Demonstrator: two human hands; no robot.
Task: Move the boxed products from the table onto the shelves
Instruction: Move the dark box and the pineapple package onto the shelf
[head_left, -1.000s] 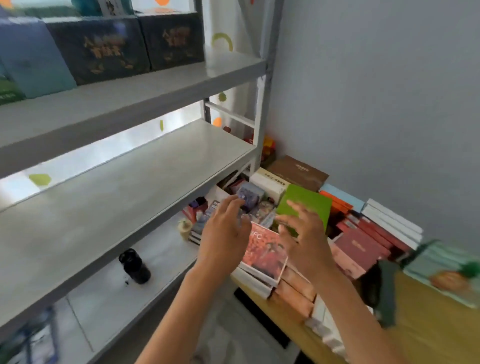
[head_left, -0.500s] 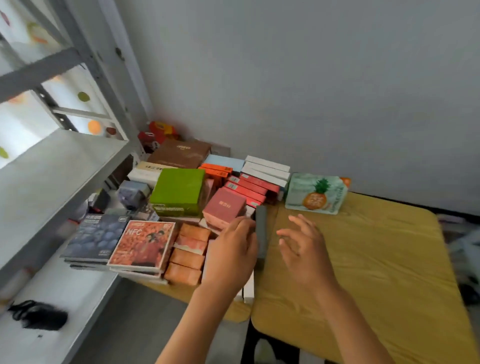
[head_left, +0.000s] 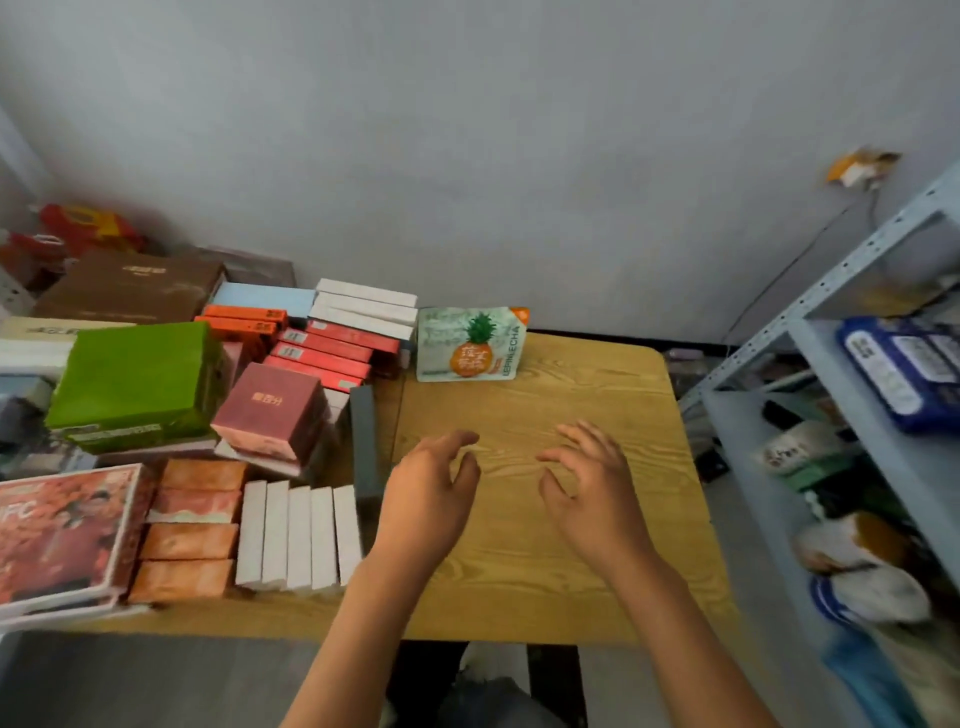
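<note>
A wooden table (head_left: 571, 587) carries many boxed products on its left half. Among them are a green box (head_left: 135, 379), a dark red box (head_left: 270, 410), a slim dark grey box (head_left: 365, 447) standing on edge, a row of white boxes (head_left: 298, 535), orange boxes (head_left: 189, 525) and a red printed box (head_left: 57, 530). A pineapple-print box (head_left: 470, 343) stands alone at the back by the wall. My left hand (head_left: 431, 493) hovers just right of the grey box, fingers apart and empty. My right hand (head_left: 592, 483) hovers over bare wood, also empty.
A grey metal shelf unit (head_left: 852, 332) stands at the right, holding blue packets (head_left: 904, 364) and mixed goods. A brown box (head_left: 130, 286) and red packaging (head_left: 78, 234) sit at the back left. A grey wall lies behind the table.
The view has swung right, away from the left shelves toward the table and the right shelf unit. Both hands have moved right over the bare wood, still empty.
</note>
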